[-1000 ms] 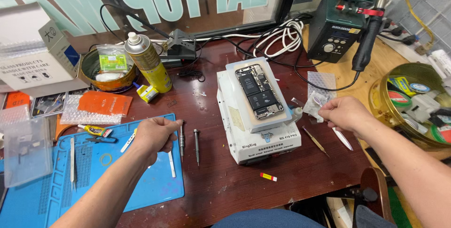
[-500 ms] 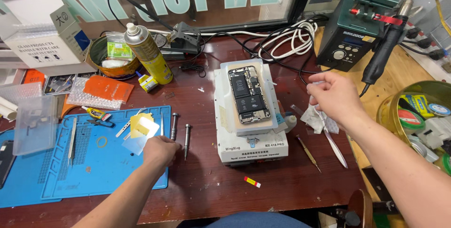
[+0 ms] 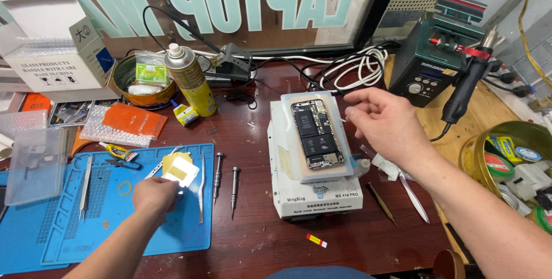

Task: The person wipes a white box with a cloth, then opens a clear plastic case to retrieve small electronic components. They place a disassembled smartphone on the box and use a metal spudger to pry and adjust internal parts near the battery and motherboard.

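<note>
Left hand (image 3: 154, 197) is down on the blue silicone work mat (image 3: 69, 233), fingers curled around a small square part with yellow backing (image 3: 179, 170), pinching it at its lower edge so it's lifted slightly off the mat. Right beside it on the mat lie a pair of tweezers (image 3: 201, 190), and another pair of tweezers (image 3: 85, 187) sits further left. Two small screwdrivers (image 3: 217, 175) lie on the dark wooden table just off the mat's right edge. Right hand (image 3: 382, 124) is hovering over the right side of the opened phone (image 3: 313, 133), thumb and forefinger pressed together; can't tell if there's anything tiny between them. The phone lies face-open, battery and boards showing, on top of a white heating plate machine (image 3: 315, 193) in the middle of the table. Behind it there's a yellow spray can (image 3: 190, 81), a round tin (image 3: 141, 81) of bits, and a hot air rework station (image 3: 440, 60) at the far right.
</note>
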